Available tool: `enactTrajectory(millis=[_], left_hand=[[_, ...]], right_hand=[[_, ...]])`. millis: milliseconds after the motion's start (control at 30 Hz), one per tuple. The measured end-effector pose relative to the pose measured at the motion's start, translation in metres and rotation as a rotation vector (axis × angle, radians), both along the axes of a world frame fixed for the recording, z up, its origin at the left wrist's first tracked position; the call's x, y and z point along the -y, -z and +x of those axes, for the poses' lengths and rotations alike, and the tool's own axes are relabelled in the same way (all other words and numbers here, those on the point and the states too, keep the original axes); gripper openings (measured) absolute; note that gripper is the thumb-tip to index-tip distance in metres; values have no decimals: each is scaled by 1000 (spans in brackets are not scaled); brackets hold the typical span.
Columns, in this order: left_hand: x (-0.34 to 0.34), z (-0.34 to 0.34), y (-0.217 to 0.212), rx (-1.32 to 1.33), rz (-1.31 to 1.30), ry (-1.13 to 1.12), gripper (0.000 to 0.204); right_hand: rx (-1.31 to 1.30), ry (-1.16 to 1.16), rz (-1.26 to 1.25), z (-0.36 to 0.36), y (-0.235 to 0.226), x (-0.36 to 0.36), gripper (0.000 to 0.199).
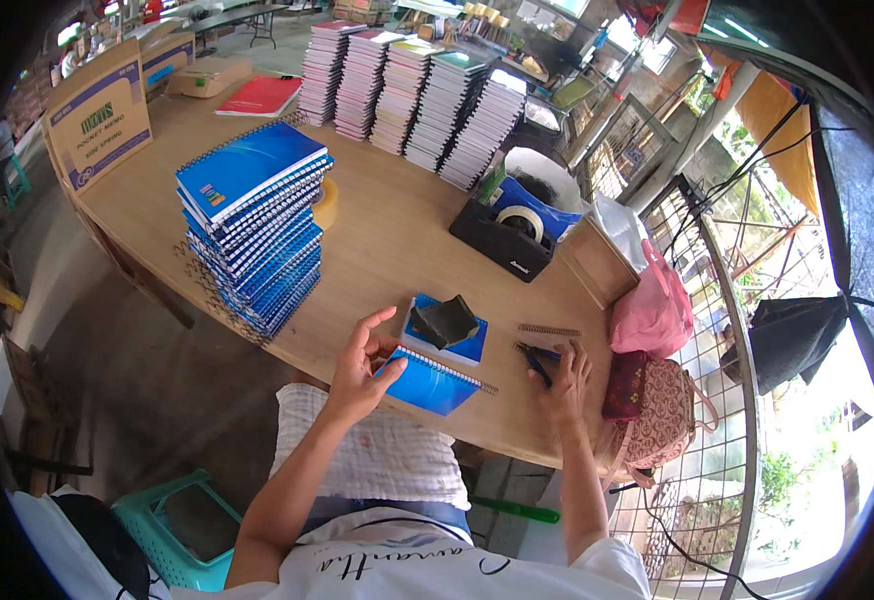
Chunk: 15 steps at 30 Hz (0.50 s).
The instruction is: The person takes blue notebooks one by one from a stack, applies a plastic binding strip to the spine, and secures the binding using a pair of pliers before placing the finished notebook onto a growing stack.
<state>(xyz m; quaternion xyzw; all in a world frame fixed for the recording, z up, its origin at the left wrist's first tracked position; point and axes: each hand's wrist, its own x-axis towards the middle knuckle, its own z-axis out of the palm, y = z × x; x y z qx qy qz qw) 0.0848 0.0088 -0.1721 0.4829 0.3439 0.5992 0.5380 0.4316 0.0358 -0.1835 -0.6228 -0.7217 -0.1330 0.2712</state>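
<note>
My left hand pinches the left end of a small blue notebook between thumb and fingers, near the table's front edge. A metal spiral runs along the notebook's far edge, and its loose end sticks out at the right. To the right, my right hand has thumb and fingers around the handles of dark pliers, low over the table. Just beyond the held notebook lies another blue notebook, with a dark, block-like piece on top. A loose wire spiral rests beyond the pliers.
A tall stack of blue spiral notebooks stands on the left of the table. Several notebook stacks line the back. A black tape dispenser sits right of centre. A pink bag and patterned bag edge the right side.
</note>
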Motion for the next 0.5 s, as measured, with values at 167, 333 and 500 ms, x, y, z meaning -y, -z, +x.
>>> enactTrajectory(millis=[167, 333, 500], left_hand=[[2, -1, -4, 15, -6, 19, 70], [1, -2, -3, 50, -16, 58, 74], [1, -1, -2, 29, -39, 71, 75]], right_hand=[[23, -151, -100, 38, 1, -31, 34], [67, -234, -172, 60, 6, -53, 26], [153, -285, -45, 67, 12, -56, 31]])
